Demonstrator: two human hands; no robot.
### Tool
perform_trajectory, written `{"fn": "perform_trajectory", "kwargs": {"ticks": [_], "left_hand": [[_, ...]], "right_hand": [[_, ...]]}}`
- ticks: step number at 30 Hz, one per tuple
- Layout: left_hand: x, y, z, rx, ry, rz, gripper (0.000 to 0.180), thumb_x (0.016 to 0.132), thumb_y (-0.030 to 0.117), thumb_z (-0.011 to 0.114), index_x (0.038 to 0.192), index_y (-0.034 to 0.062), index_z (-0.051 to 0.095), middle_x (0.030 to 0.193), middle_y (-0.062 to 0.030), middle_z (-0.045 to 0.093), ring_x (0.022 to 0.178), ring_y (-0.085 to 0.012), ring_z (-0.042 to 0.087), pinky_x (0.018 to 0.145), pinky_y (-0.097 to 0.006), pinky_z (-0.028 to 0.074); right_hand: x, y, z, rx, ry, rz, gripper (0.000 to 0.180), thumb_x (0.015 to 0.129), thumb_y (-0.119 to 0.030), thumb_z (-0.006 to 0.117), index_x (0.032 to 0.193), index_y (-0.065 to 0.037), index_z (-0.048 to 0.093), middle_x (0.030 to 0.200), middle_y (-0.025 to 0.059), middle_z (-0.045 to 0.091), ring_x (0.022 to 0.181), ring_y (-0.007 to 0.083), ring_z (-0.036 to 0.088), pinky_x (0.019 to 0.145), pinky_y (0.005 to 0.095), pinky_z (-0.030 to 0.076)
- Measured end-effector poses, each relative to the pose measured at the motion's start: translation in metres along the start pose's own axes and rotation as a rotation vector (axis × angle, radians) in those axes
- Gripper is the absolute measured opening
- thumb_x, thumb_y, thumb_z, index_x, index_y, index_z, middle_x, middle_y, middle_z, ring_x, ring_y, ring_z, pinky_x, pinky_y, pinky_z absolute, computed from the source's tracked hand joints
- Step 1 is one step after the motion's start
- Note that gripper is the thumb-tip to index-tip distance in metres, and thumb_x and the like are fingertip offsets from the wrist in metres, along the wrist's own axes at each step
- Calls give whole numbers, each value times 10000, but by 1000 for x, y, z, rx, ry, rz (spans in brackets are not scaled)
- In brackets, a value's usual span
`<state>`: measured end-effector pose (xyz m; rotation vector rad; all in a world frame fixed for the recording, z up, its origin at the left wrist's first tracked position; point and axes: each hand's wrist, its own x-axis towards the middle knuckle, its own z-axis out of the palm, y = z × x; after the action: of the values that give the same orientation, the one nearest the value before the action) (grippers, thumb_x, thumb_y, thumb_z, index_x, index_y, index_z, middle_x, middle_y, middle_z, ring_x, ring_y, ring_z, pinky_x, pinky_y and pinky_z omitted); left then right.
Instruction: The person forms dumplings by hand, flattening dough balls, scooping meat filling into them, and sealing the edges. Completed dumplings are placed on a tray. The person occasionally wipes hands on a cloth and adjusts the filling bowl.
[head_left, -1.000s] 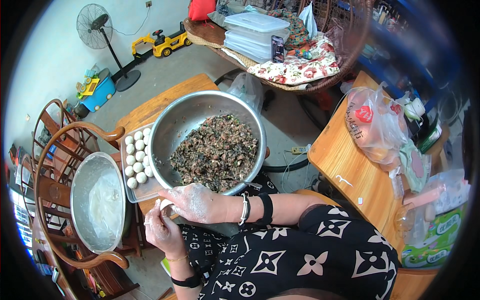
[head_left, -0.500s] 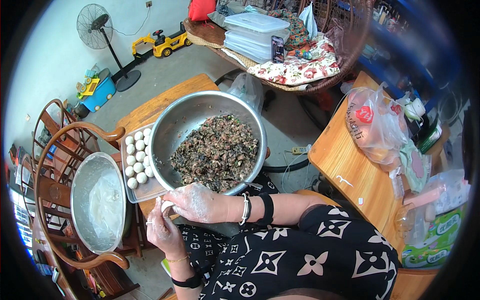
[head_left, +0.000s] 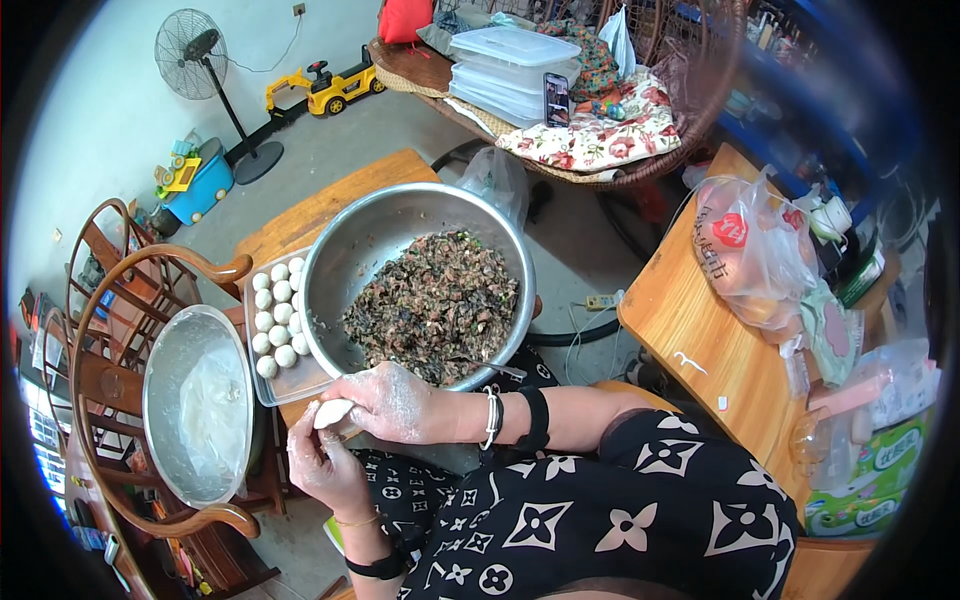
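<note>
A small white piece of dough [head_left: 333, 413] is pinched between my two floury hands, just below the near rim of a big metal bowl. My left hand [head_left: 322, 463] grips it from the lower left with curled fingers. Over its upper right side, my right hand [head_left: 388, 402] closes with thumb and fingers. The metal bowl [head_left: 318, 262] holds dark chopped filling [head_left: 440, 300] with green flecks, and a utensil handle [head_left: 503, 369] rests at its near rim. Left of the bowl, a clear plastic tray [head_left: 300, 384] carries several round white dough balls [head_left: 263, 321].
A second metal basin [head_left: 160, 400] with a whitish plastic bag [head_left: 215, 410] sits on a wooden chair [head_left: 100, 380] at left. The bowl stands on a wooden table [head_left: 385, 175]. Another table [head_left: 670, 290] at right bears a bag of round fruit [head_left: 750, 240]. Stacked plastic boxes [head_left: 510, 75] lie beyond.
The dough piece has turned and shows more of its white face. My left hand has shifted slightly left and down; my right hand's fingers have rolled over the dough.
</note>
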<state>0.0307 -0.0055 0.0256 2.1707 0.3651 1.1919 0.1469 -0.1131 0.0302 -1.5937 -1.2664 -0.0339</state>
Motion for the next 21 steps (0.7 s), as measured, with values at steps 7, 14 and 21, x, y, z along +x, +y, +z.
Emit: {"fn": "perform_trajectory", "kwargs": {"ticks": [7, 14, 21], "left_hand": [[-2, -3, 1, 160, -42, 66, 247, 820, -111, 643, 1046, -19, 680, 983, -166, 717, 851, -310, 691, 783, -382, 546], [-3, -13, -4, 148, -58, 117, 251, 856, -66, 642, 1096, -13, 694, 980, -171, 716, 843, -315, 690, 770, -380, 544], [2, -2, 0, 134, -31, 97, 204, 844, -70, 658, 1037, -11, 690, 955, -173, 709, 838, -337, 686, 766, -394, 547]], "right_hand": [[0, -11, -5, -287, -215, 95, 293, 867, -102, 608, 1139, 7, 609, 879, 226, 686, 831, 380, 699, 690, 454, 564], [-1, -7, -1, -57, -121, 162, 267, 890, -142, 602, 1114, 1, 620, 886, 233, 690, 831, 401, 692, 719, 474, 557], [3, -1, -1, -41, -150, 193, 292, 899, -168, 617, 1136, 2, 620, 895, 243, 688, 826, 410, 690, 745, 470, 554]]}}
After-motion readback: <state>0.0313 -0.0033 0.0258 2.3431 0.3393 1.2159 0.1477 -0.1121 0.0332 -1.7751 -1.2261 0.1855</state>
